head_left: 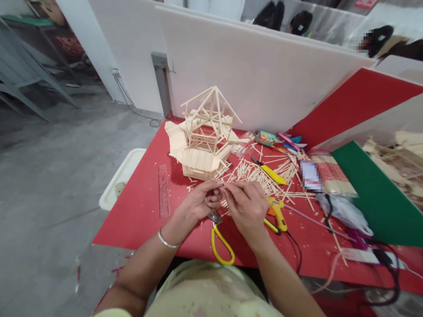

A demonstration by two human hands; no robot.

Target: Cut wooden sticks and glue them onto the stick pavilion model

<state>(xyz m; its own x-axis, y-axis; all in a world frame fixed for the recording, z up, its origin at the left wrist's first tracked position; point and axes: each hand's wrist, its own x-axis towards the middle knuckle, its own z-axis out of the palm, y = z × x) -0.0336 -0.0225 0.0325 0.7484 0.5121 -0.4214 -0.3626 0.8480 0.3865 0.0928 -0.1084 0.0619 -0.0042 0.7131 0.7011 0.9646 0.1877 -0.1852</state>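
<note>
My left hand (200, 201) and my right hand (246, 204) meet above the red table (142, 207), fingers pinched together on a thin wooden stick (220, 184) held between them. Yellow-handled scissors (220, 241) lie on the table just under my hands. Right behind them stands a small house model (205, 134) built of pale sticks, with a framed roof. A silver bangle sits on my left wrist.
Loose sticks (261, 174) litter the table to the right, with a yellow cutter (272, 174), a yellow glue gun (277, 213) with black cord, a phone (309, 176) and a plastic bag. A red ruler (163, 190) lies left. A white tray (120, 178) sits off the table's left edge. White partitions stand behind.
</note>
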